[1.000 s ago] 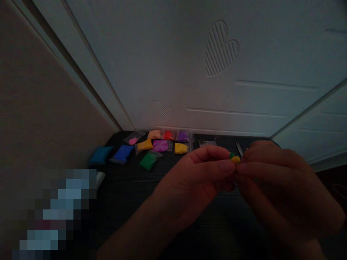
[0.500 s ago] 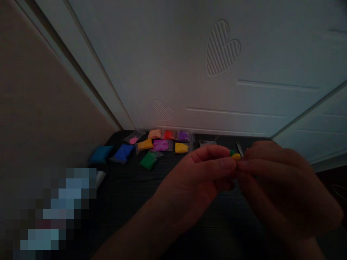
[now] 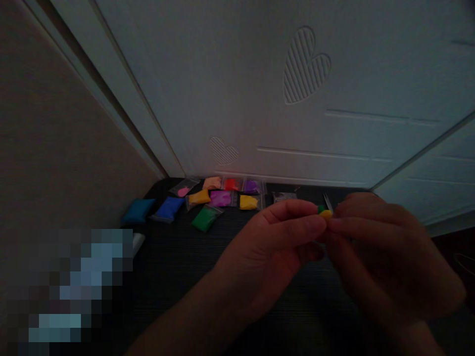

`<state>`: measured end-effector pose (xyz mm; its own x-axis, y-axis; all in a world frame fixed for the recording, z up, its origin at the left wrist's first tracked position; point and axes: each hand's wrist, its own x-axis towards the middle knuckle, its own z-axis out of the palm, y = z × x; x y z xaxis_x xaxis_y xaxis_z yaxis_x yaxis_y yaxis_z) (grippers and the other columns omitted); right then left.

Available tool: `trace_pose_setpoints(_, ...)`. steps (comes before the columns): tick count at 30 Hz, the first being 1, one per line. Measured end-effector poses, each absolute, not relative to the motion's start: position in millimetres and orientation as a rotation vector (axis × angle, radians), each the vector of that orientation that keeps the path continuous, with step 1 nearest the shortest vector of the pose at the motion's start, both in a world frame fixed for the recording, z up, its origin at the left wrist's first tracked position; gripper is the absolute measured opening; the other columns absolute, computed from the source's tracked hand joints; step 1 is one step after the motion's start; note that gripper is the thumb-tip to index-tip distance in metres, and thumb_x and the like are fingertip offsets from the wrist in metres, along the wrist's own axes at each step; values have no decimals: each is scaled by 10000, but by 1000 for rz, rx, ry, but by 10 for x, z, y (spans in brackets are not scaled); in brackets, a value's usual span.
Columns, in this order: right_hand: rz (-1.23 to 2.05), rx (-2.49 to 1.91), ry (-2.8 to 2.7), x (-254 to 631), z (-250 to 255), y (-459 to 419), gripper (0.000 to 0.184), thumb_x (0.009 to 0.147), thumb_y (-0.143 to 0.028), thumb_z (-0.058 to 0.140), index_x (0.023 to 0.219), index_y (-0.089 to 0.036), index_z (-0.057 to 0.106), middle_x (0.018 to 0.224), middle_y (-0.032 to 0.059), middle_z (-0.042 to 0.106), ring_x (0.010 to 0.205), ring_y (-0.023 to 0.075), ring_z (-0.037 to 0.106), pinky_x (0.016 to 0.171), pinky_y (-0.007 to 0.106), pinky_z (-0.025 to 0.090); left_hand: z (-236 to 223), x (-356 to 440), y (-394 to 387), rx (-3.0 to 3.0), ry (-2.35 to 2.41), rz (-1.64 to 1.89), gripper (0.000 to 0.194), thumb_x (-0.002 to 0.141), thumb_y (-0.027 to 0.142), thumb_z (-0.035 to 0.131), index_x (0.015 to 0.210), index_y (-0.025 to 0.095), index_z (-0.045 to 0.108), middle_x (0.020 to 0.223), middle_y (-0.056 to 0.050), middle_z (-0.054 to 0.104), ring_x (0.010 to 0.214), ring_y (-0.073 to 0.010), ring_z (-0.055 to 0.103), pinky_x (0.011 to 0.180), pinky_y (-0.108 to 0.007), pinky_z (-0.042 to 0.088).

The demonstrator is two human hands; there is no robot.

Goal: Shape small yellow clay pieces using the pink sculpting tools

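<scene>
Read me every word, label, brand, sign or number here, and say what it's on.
No readable text.
Clear plastic bags of coloured material: any print too small to read.
Large white panel: raised striped hearts and lines, no words.
Pixelated patch, lower left: anything printed there is unreadable.
Small green-and-yellow piece: no marks visible.

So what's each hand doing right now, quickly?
Left hand: closed, pinching the small green and yellow piece.
Right hand: fingertips at the same piece; can't tell whether it grips it.
</scene>
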<state>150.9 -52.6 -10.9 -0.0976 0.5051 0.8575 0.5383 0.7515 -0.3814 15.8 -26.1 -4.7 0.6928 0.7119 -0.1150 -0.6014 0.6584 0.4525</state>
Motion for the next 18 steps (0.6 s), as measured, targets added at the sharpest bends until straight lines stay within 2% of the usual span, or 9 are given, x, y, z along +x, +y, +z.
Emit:
trace_pose_setpoints(13, -65, -834, -1726, 1522, -150, -501, 388, 615, -26, 632, 958, -205, 600, 784, 25, 589, 698, 171, 559, 575, 340, 470, -62, 192, -284, 456, 325, 829, 117, 629, 146, 669, 725, 146, 603, 725, 14, 576, 692, -84, 514, 654, -219, 379)
trace_pose_setpoints(18, -81, -845, -1669, 1465, -158, -510, 325, 650, -55, 619, 935, -212, 607, 766, 22, 597, 680, 163, 555, 558, 332, 468, -41, 176, -301, 560, 385, 899, 93, 641, 159, 660, 723, 146, 618, 713, 10, 573, 688, -90, 502, 656, -229, 378)
